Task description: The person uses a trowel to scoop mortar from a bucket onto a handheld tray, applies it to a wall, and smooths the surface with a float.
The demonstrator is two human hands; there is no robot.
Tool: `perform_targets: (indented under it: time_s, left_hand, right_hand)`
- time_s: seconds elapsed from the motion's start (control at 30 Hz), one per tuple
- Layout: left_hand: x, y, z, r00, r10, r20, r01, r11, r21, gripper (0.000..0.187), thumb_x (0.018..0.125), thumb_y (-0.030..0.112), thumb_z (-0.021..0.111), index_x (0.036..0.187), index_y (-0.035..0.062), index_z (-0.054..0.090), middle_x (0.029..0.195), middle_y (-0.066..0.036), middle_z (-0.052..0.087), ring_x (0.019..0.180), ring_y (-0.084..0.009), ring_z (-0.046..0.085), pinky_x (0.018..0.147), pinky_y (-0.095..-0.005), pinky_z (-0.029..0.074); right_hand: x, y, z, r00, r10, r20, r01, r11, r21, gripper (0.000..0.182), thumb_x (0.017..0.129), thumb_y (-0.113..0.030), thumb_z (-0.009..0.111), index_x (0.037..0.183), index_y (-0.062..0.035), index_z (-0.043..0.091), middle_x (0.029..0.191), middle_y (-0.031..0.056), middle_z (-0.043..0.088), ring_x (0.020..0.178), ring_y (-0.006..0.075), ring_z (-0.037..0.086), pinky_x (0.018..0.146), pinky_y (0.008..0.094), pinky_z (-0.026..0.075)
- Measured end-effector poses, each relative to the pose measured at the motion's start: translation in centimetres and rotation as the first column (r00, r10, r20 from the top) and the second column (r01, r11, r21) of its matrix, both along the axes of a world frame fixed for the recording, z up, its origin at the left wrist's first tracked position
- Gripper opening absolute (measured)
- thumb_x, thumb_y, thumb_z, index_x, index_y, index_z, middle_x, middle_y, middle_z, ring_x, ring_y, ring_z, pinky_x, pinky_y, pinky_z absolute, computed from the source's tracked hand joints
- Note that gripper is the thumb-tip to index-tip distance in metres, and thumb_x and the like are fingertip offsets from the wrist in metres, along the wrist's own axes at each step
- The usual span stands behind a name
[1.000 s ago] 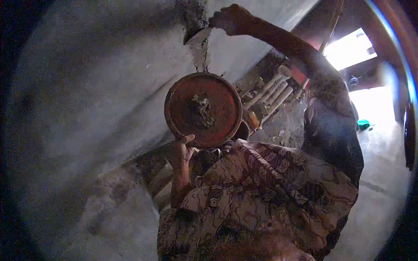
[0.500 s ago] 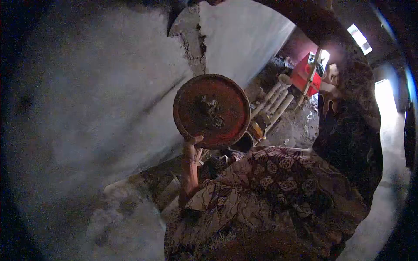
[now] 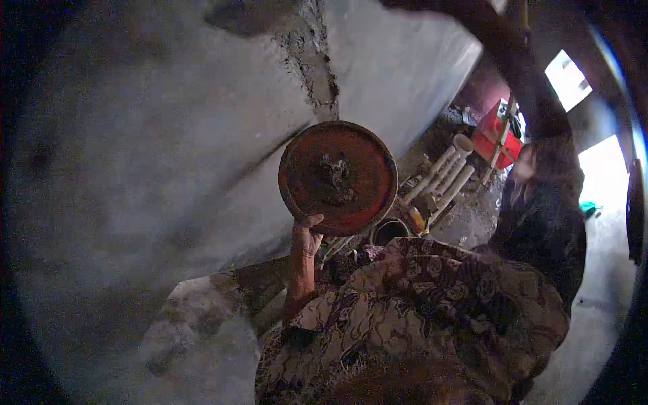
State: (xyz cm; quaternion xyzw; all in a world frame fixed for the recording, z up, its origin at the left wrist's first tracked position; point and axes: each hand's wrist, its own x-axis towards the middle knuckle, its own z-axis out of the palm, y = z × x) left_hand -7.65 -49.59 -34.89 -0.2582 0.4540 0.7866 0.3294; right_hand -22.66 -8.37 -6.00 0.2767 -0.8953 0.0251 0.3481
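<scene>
My left hand (image 3: 307, 241) grips the lower rim of a shallow round red pan (image 3: 361, 162), thumb over the edge. The pan is held up before the grey wall. A small lump of wet grey mortar (image 3: 335, 177) sits in its middle. Near the top edge, a blurred grey blade like a trowel (image 3: 253, 17) lies over the wall, beside a rough vertical strip of mortar (image 3: 312, 67). My right sleeve (image 3: 493, 34) arches up along the right side and out of the top. The right hand itself is out of the frame.
The smooth grey wall (image 3: 169, 135) fills the left. Below stand a dark bucket (image 3: 390, 231), several pale pipe-like lengths (image 3: 442, 179) and a red box (image 3: 496, 138) on a littered floor. My patterned clothing (image 3: 405, 317) covers the lower middle. Bright openings (image 3: 604, 169) show at right.
The view has shifted, so the pan and floor things sit slightly lower and further right. The blade at the top has moved left and up. My left hand keeps its hold.
</scene>
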Motion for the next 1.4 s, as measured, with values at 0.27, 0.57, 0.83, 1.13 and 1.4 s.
perform_targets:
  time_s: [0.27,0.57,0.83,1.13,1.4]
  left_hand:
    - [-0.7,-3.2,-6.1,0.977,-0.212,0.023,0.208,0.971,0.116,0.025,0.069,0.001,0.068,0.090,0.0054,0.056,0.073,-0.004,0.056,0.071,-0.0202,0.059,0.064,-0.0358,0.051]
    - [0.7,-1.6,-7.0,0.988,-0.141,0.066,0.134,0.987,0.091,0.011,0.071,0.004,0.068,0.077,0.0068,0.059,0.078,-0.005,0.060,0.073,-0.0180,0.061,0.065,-0.0328,0.053]
    - [-3.0,2.4,-1.6,0.983,-0.105,-0.152,0.118,0.990,0.077,0.016,0.072,0.002,0.067,0.087,0.0048,0.062,0.088,-0.005,0.062,0.080,-0.0198,0.061,0.069,-0.0303,0.052]
    - [1.1,2.6,2.4,0.970,-0.174,-0.171,0.181,0.983,0.024,0.028,0.083,0.011,0.052,0.109,0.0010,0.055,0.098,-0.011,0.064,0.076,-0.0199,0.062,0.055,-0.0290,0.055]
    - [-0.9,4.3,3.1,0.990,-0.090,-0.107,0.110,0.974,0.196,0.039,0.069,-0.004,0.060,0.107,0.0047,0.055,0.099,-0.009,0.063,0.084,-0.0239,0.063,0.069,-0.0364,0.055]
  right_hand:
    - [7.6,-3.2,-22.0,0.911,-0.300,0.283,0.250,0.948,0.199,0.011,0.080,-0.019,0.053,0.088,-0.0120,0.056,0.078,0.0067,0.055,0.075,0.0240,0.059,0.055,0.0379,0.048]
    - [3.0,-2.0,-24.4,0.776,-0.508,0.375,0.445,0.861,0.244,0.014,0.078,-0.022,0.056,0.087,-0.0115,0.056,0.080,0.0079,0.056,0.076,0.0237,0.058,0.054,0.0380,0.049]
    - [1.3,1.6,-13.4,0.858,-0.505,0.090,0.487,0.857,0.167,0.018,0.074,-0.015,0.059,0.091,-0.0135,0.057,0.079,0.0044,0.056,0.075,0.0214,0.058,0.055,0.0363,0.050]
    - [11.5,-2.0,-5.5,0.804,-0.590,0.079,0.592,0.806,-0.004,0.026,0.073,-0.011,0.057,0.098,-0.0177,0.058,0.087,0.0053,0.057,0.079,0.0225,0.059,0.056,0.0363,0.051]
    - [21.4,-6.8,-18.2,0.708,-0.119,0.697,0.651,0.495,-0.576,0.017,0.080,-0.015,0.061,0.095,-0.0070,0.061,0.083,0.0121,0.063,0.074,0.0277,0.062,0.064,0.0377,0.050]
